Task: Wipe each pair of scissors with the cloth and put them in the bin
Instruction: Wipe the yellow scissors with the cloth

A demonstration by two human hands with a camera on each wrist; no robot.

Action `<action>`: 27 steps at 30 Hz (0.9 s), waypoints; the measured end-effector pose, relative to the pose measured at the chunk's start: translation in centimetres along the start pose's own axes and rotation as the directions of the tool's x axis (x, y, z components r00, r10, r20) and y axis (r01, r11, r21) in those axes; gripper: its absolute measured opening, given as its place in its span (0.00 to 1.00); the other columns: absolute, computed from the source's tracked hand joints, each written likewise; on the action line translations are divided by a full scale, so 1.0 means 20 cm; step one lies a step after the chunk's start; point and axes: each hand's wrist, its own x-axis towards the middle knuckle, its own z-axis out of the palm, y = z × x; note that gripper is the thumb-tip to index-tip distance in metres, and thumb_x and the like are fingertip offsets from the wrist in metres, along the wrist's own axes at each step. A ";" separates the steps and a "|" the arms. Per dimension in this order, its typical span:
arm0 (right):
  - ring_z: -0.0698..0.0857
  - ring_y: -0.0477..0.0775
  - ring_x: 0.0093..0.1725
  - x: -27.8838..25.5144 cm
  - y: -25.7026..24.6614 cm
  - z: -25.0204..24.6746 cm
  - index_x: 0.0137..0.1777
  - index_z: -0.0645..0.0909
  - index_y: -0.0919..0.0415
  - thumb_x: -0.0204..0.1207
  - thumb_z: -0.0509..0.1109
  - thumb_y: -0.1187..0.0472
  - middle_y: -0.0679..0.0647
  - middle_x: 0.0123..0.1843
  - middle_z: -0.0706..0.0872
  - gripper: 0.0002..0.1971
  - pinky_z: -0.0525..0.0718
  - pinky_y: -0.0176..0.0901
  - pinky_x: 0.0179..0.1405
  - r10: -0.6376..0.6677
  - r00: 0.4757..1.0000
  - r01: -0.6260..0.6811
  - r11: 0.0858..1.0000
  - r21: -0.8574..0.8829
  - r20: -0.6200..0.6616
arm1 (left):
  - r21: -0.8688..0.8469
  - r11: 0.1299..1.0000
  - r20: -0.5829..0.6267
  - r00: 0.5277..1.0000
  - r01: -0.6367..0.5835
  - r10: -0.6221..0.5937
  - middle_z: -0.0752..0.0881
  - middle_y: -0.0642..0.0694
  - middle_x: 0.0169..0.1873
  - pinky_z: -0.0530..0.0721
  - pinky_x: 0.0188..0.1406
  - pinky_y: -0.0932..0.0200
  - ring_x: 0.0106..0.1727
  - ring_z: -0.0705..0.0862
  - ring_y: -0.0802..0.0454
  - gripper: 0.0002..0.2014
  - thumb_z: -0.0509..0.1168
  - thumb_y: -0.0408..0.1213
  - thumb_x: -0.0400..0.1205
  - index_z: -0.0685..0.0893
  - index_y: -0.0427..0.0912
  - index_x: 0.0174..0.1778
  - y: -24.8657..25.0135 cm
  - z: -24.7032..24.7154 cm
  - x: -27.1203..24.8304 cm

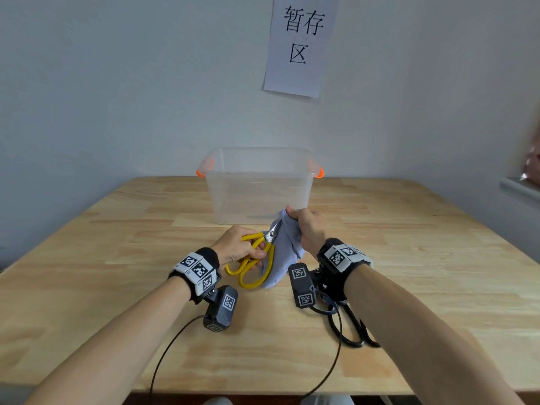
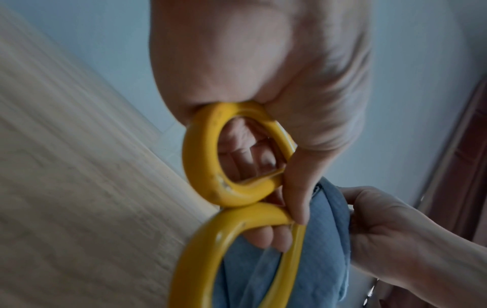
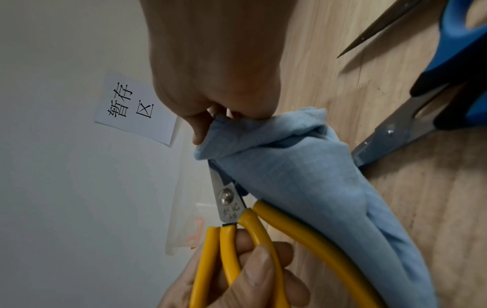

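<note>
Wiping step in hand. Left hand (image 1: 238,245) grips yellow scissors (image 1: 253,263) at frame centre; right hand (image 1: 306,229) pinches cloth (image 1: 282,252) around blades. Next, likely: drop scissors in bin (image 1: 258,185) behind; blue scissors (image 3: 432,87) wait on counter (image 1: 409,258).

Surface: light wooden table (image 1: 122,302), plank joints visible, set against a pale wall. Clear plastic bin (image 1: 258,185) with orange handle clips stands on it toward the far edge, centred. Black-handled scissors (image 1: 355,331) lie flat near the front right. The right wrist view shows blue-handled scissors (image 3: 411,116) lying flat on the wood, blades open.
</note>
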 end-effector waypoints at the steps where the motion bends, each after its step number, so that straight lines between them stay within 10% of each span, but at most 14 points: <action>1: 0.86 0.61 0.49 0.00 0.00 0.00 0.43 0.84 0.69 0.79 0.74 0.67 0.61 0.43 0.86 0.05 0.84 0.46 0.45 0.008 1.000 -0.008 1.000 0.000 0.001 | 0.001 1.000 -0.007 1.000 0.001 -0.001 0.89 0.35 0.36 0.91 0.41 0.48 0.39 0.91 0.38 0.06 0.73 0.20 0.76 0.86 0.33 0.40 0.00 0.00 0.00; 9: 0.87 0.65 0.54 0.05 -0.06 -0.12 0.52 0.84 0.73 0.80 0.74 0.59 0.66 0.51 0.88 0.14 0.85 0.51 0.45 -0.007 0.992 0.005 1.000 -0.016 -0.125 | -0.021 0.999 -0.027 0.999 0.047 -0.048 0.88 0.36 0.32 0.90 0.35 0.51 0.34 0.90 0.41 0.06 0.74 0.20 0.76 0.86 0.33 0.39 -0.05 -0.02 -0.05; 14: 0.90 0.63 0.45 -0.04 0.00 -0.11 0.37 0.87 0.71 0.85 0.67 0.63 0.64 0.38 0.91 0.16 0.89 0.44 0.42 -0.019 0.986 0.027 0.999 -0.040 0.168 | -0.160 0.987 -0.171 0.984 0.028 -0.056 0.88 0.32 0.35 0.91 0.36 0.47 0.35 0.89 0.40 0.05 0.74 0.20 0.76 0.85 0.29 0.45 -0.04 -0.01 -0.03; 27: 0.87 0.54 0.43 -0.14 0.05 -0.05 0.50 0.86 0.69 0.82 0.70 0.67 0.60 0.42 0.88 0.05 0.88 0.44 0.49 0.036 0.920 0.021 0.990 -0.142 0.391 | -0.173 0.985 -0.199 0.980 -0.004 -0.031 0.87 0.31 0.36 0.91 0.40 0.40 0.36 0.88 0.38 0.10 0.75 0.18 0.72 0.86 0.21 0.47 0.01 0.05 0.01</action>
